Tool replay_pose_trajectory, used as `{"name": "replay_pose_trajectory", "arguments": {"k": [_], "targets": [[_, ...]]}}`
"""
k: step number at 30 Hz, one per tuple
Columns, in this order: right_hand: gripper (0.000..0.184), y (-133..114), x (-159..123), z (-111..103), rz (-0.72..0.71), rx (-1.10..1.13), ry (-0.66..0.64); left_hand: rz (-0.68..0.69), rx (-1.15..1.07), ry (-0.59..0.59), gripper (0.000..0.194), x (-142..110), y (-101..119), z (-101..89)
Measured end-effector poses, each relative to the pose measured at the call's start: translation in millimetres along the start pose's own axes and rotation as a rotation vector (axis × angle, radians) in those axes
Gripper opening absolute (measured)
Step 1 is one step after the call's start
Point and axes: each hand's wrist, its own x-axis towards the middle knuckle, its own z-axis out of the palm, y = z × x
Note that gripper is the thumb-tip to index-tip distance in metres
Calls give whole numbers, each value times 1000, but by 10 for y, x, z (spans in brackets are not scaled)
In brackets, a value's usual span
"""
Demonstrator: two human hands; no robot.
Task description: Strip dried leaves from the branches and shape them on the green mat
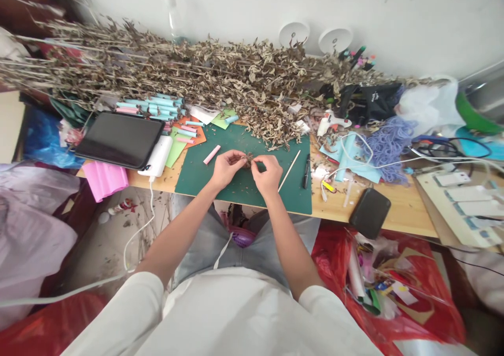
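Between my two hands is a small clump of dried leaves (248, 159), pinched from both sides above a green cutting mat (200, 175). The fingers of my left hand (228, 168) close on its left side; those of my right hand (268, 173) close on its right. Crumbs of leaf lie scattered on the mat. A pink paper roll (211, 155) rests left of my left hand. To the right of my right hand lie a thin pale stick (290, 170) and a black pen (306, 171). A big heap of dried leafy stems (205, 67) stretches along the back.
At left sit a black tablet (120, 139), a white power bank (158, 156) and blue paper rolls (161, 106). To the right are a white glue gun (333, 122), purple yarn (389, 146), a black case (370, 213) and trailing white cables. A red bag (429, 298) hangs below.
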Motion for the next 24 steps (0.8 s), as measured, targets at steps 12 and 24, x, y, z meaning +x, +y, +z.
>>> {"name": "replay_pose_trajectory", "arguments": {"k": [12,24], "targets": [[13,-41,-4,-12,14,64,-112,-12,33,-78,26,-1,-17,6],[11,18,7,-28,24,6,0,2,4,30,29,17,12,14]]}}
